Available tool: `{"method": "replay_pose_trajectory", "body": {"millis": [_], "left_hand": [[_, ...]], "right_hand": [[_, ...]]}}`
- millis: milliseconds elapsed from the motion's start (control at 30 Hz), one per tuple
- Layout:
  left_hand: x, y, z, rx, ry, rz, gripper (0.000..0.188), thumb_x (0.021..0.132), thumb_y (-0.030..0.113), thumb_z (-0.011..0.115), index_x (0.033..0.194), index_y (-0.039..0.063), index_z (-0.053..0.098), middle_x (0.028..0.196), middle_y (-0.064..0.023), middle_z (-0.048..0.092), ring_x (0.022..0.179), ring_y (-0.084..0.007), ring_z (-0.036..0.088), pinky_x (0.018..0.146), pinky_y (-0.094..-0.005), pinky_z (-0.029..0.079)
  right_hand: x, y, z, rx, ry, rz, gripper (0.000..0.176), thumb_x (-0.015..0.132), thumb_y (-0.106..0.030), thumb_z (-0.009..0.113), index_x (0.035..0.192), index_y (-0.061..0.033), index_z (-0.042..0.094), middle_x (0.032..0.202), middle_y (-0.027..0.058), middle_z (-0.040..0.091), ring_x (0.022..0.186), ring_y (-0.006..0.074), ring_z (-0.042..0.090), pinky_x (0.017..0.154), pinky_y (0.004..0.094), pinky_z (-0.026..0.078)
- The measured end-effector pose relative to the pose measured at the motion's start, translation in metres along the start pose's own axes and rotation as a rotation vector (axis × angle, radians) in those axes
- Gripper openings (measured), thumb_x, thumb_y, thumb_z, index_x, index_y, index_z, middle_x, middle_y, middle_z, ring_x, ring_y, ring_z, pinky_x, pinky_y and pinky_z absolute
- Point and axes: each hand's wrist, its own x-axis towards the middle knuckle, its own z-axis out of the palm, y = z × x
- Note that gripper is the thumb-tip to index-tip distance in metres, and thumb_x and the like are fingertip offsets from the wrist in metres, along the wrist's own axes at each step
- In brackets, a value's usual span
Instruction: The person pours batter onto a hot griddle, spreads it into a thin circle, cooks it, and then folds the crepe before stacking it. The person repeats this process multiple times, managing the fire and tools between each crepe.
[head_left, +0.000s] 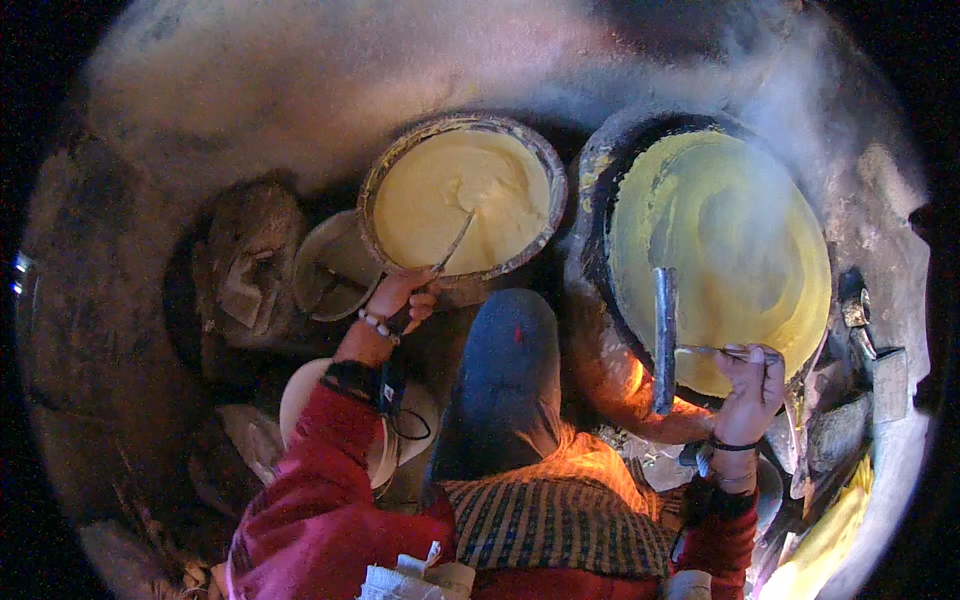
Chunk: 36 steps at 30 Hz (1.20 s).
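My left hand (409, 298) is closed round the handle of a ladle or stirring stick (456, 241), whose far end is sunk in pale yellow batter (420, 195) in a large round pot (559, 184). In my right hand (752, 375) is the thin handle of a T-shaped spreader, its flat blade (664, 341) lying over the lower left edge of a round griddle (611, 187). A thin yellow-green layer of batter (675, 247) covers much of the griddle, and steam rises over it.
Fire (637, 373) glows under the front of the clay stove (592, 300). A bucket-like vessel (330, 240) stands left of the batter pot. My knee (514, 352) is between the pot and the stove. Pieces of wood (840, 435) and a yellow sheet or bag (829, 525) lie at the right.
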Motion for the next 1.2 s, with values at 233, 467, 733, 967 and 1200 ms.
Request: {"method": "replay_pose_trajectory", "body": {"millis": [233, 467, 733, 967, 1200], "left_hand": [[-0.033, -0.019, 0.032, 0.256, 0.291, 0.322, 0.029, 0.095, 0.014, 0.050, 0.121, 0.003, 0.053, 0.074, -0.0049, 0.055, 0.042, -0.0121, 0.045, 0.036, -0.0278, 0.037], [-0.051, 0.030, 0.033, 0.634, 0.532, 0.391, 0.043, 0.093, 0.013, 0.053, 0.133, 0.001, 0.046, 0.063, -0.0031, 0.053, 0.043, -0.0117, 0.047, 0.035, -0.0281, 0.038], [-0.022, 0.013, 0.002, 0.769, 0.565, 0.349, 0.039, 0.090, 0.009, 0.053, 0.127, -0.001, 0.050, 0.062, -0.0050, 0.053, 0.043, -0.0138, 0.048, 0.034, -0.0298, 0.038], [0.013, 0.001, -0.007, 0.326, 0.226, 0.078, 0.024, 0.092, 0.013, 0.052, 0.112, 0.001, 0.056, 0.070, -0.0046, 0.055, 0.045, -0.0115, 0.046, 0.035, -0.0255, 0.037], [-0.042, -0.013, 0.028, 0.123, 0.250, 0.336, 0.027, 0.094, 0.013, 0.051, 0.119, 0.002, 0.052, 0.072, -0.0050, 0.054, 0.042, -0.0111, 0.044, 0.035, -0.0257, 0.037]], "right_hand": [[0.002, -0.005, 0.001, -0.010, -0.024, 0.022, 0.015, 0.098, -0.015, 0.047, 0.099, -0.0011, 0.051, 0.091, 0.0116, 0.061, 0.080, 0.0215, 0.064, 0.074, 0.0366, 0.058], [-0.002, 0.000, 0.006, 0.032, -0.015, 0.014, 0.017, 0.098, -0.017, 0.047, 0.098, -0.0008, 0.051, 0.090, 0.0117, 0.061, 0.079, 0.0213, 0.064, 0.074, 0.0364, 0.058], [0.003, -0.001, 0.003, -0.003, -0.016, 0.010, 0.016, 0.098, -0.016, 0.048, 0.098, -0.0009, 0.051, 0.090, 0.0121, 0.062, 0.079, 0.0216, 0.065, 0.073, 0.0356, 0.057], [0.002, 0.006, 0.002, 0.004, -0.012, 0.007, 0.015, 0.098, -0.016, 0.048, 0.097, -0.0013, 0.052, 0.090, 0.0123, 0.062, 0.078, 0.0217, 0.065, 0.072, 0.0352, 0.058], [0.006, 0.001, 0.002, 0.021, -0.010, 0.045, 0.016, 0.098, -0.016, 0.047, 0.099, -0.0007, 0.051, 0.089, 0.0120, 0.061, 0.079, 0.0220, 0.064, 0.074, 0.0367, 0.058]]}}
